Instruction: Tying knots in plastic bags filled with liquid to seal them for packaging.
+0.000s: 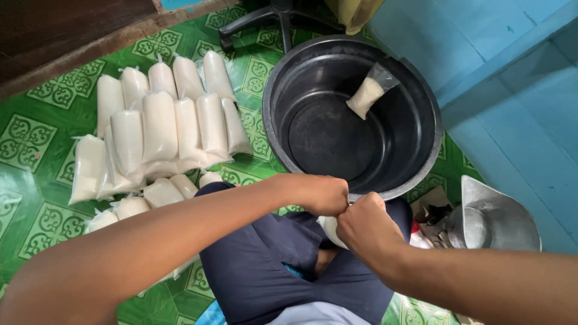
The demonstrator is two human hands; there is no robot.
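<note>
The small white bag (330, 230) is sitting in the person's lap, just below the rim of the black tub (283, 72); its long axis is seeming to run up toward the hands, though most of it is hiding behind them, so its direction is hard to tell. The left hand (322, 194) and the right hand (366, 227) are closing tightly together, knuckles touching, pinching the bag's top. A half-filled bag (368, 94) is leaning inside the tub. Filled bags (161, 123) are lying in rows on the green floor (30, 138). A metal scoop (494, 219) is partly cut off behind the right forearm.
</note>
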